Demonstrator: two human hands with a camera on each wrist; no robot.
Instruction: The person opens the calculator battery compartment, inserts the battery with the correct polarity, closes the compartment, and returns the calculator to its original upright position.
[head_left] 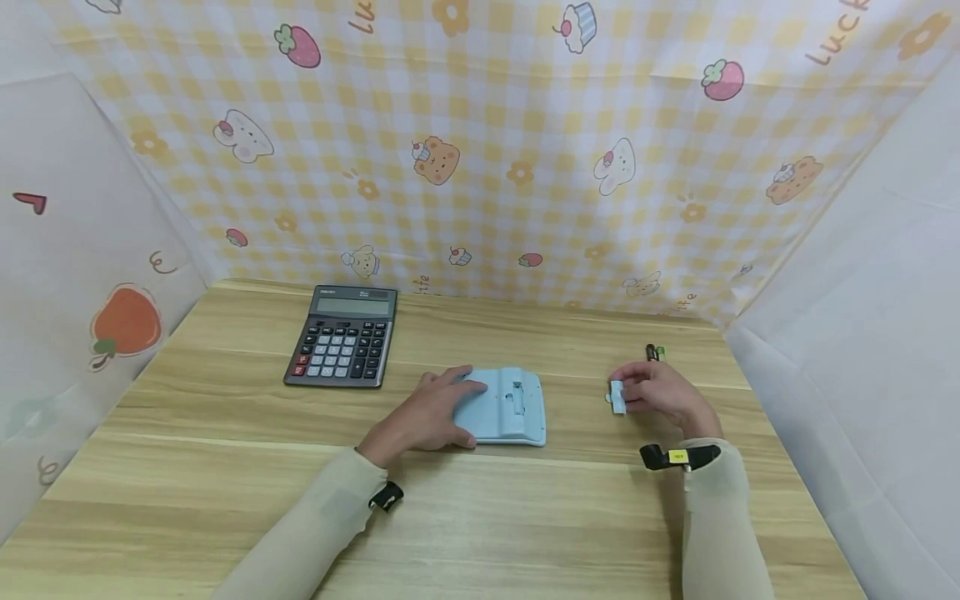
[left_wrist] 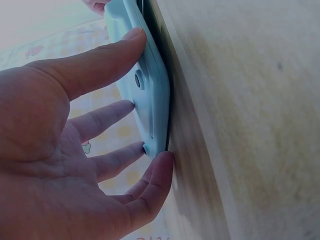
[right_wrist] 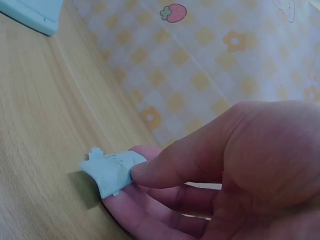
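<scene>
A light blue calculator (head_left: 487,417) lies face down on the table, its battery compartment (head_left: 517,398) uncovered. My left hand (head_left: 433,412) holds it by its left part, the thumb at the near edge and the fingers spread over the back and far side. In the left wrist view, the thumb and fingertips touch the calculator's casing (left_wrist: 155,95). To the right, my right hand (head_left: 660,392) pinches a small light blue battery cover (right_wrist: 112,170) between thumb and fingers, just above the table and apart from the calculator.
Two batteries (head_left: 656,352), one dark and one with green, lie just beyond my right hand. A grey desktop calculator (head_left: 341,337) lies face up at the back left. A checked cloth (head_left: 480,167) hangs behind the wooden table (head_left: 480,517), with white sheets at both sides.
</scene>
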